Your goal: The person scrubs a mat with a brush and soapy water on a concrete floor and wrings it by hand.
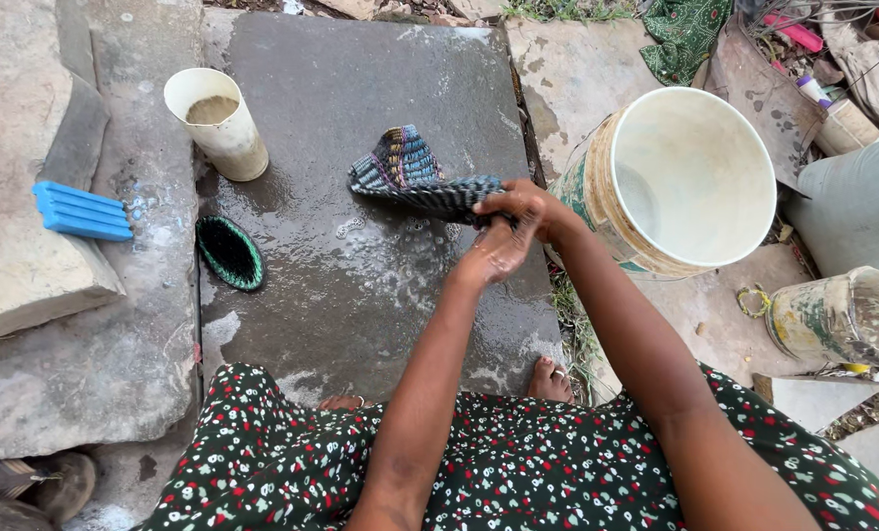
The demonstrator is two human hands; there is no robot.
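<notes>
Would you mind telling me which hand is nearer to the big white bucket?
The right hand, gripping the striped cloth just left of the bucket. The left hand sits below it, slightly farther away.

packages: small white bottle (813, 90) | top right, among clutter

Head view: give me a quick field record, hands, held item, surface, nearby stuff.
left hand: fingers on the cloth's near end
right hand: gripping the same end
striped cloth: wet, twisted, far end resting on the slab
stone slab: dark, wet, soapy patches
brush: green-rimmed, lying on slab
cup: cream, upright, murky liquid inside
soap bar: blue, on left stone
bucket: pale, right of slab
</notes>
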